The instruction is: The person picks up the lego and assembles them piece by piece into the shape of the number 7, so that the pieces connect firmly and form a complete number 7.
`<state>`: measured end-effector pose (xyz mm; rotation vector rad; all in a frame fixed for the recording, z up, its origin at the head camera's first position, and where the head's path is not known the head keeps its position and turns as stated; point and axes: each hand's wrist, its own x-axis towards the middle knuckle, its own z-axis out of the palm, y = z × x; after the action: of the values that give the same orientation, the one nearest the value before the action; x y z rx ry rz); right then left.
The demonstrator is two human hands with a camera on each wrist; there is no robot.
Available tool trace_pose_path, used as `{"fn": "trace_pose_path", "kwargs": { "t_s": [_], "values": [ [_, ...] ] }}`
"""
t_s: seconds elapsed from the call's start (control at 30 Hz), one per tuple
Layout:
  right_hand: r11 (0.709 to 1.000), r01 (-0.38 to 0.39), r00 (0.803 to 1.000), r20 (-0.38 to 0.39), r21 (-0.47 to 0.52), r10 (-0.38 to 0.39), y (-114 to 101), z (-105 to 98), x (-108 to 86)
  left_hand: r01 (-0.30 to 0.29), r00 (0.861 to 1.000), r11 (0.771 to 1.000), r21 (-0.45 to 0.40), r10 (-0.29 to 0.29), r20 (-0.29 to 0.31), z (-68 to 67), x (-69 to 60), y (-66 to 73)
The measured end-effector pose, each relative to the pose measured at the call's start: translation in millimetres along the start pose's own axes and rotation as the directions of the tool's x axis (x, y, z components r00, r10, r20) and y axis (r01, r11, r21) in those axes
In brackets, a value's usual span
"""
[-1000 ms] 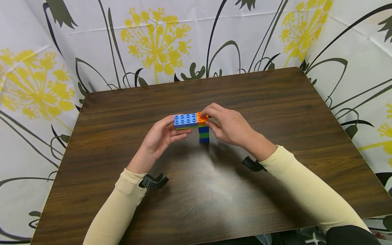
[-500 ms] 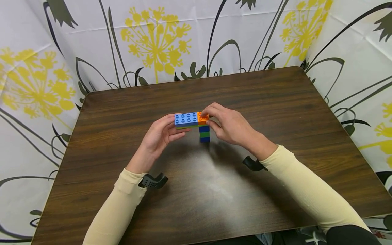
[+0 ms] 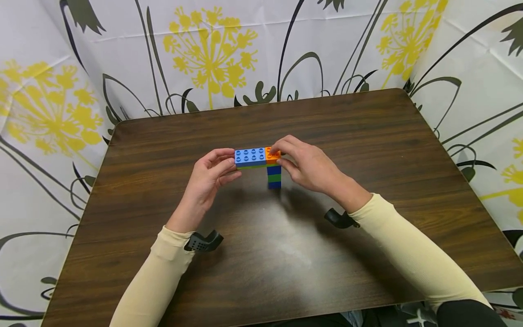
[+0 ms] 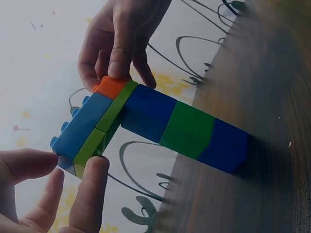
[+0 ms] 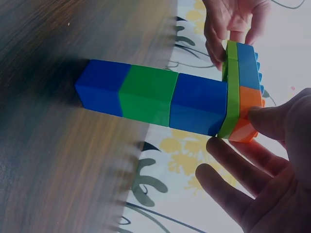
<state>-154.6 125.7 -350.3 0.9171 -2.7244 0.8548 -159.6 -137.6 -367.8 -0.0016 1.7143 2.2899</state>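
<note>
A column of toy building bricks stands upright on the table: a dark blue brick (image 4: 223,145), a green brick (image 4: 187,130), then another dark blue brick (image 4: 148,112). Thin lime green pieces (image 4: 112,110) lie across its top and jut out left beyond it. On them sit a light blue brick (image 3: 250,156) and, above the column, an orange brick (image 5: 244,124). My left hand (image 3: 204,179) pinches the overhanging left end of the light blue brick, with one finger near the lime underside. The orange brick is between the thumb and fingers of my right hand (image 3: 312,168).
The brown wood-grain table (image 3: 171,145) spreads around the bricks. A white cloth with yellow and grey flowers (image 3: 210,59) hangs behind and along both sides. Black wrist devices (image 3: 203,241) sit on both forearms.
My left thumb has come up from behind the bricks' end to its front corner, and the left fingers have drawn back leftward. My right hand stays on the orange brick.
</note>
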Motion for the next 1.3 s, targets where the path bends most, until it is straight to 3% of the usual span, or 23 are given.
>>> {"fn": "trace_pose_path", "kwargs": {
  "t_s": [0.3, 0.57, 0.7, 0.87, 1.0, 1.1, 1.3],
  "values": [
    [0.992, -0.026, 0.999, -0.035, 0.122, 0.031, 4.1, -0.5, -1.1, 0.044, 0.999, 0.999, 0.022, -0.044, 0.008, 1.0, 1.1, -5.4],
    [0.950, -0.167, 0.982, -0.038, 0.263, 0.183, 10.3, 7.7, 1.5, 0.091, 0.996, 0.992, 0.090, -0.091, -0.007, -1.6, -0.1, -12.5],
    [0.910, -0.277, 0.955, -0.018, 0.310, 0.297, 14.7, 14.3, 4.6, 0.111, 0.994, 0.988, 0.108, -0.113, 0.010, -5.0, 0.2, -17.7],
    [0.813, -0.429, 0.895, 0.060, 0.395, 0.443, 24.5, 28.5, 5.0, 0.165, 0.984, 0.978, 0.129, -0.171, 0.041, -9.4, -0.2, -29.1],
    [0.759, -0.501, 0.860, 0.137, 0.416, 0.492, 34.5, 41.7, 3.1, 0.211, 0.972, 0.962, 0.176, -0.225, 0.069, -13.0, -1.7, -39.1],
    [0.758, -0.523, 0.851, 0.182, 0.389, 0.493, 38.9, 49.3, 1.1, 0.247, 0.961, 0.950, 0.188, -0.265, 0.076, -15.4, -3.4, -45.4],
    [0.801, -0.517, 0.854, 0.232, 0.301, 0.465, 41.4, 57.4, -3.2, 0.319, 0.936, 0.923, 0.214, -0.342, 0.080, -20.1, -7.2, -55.4]
  ]
}}
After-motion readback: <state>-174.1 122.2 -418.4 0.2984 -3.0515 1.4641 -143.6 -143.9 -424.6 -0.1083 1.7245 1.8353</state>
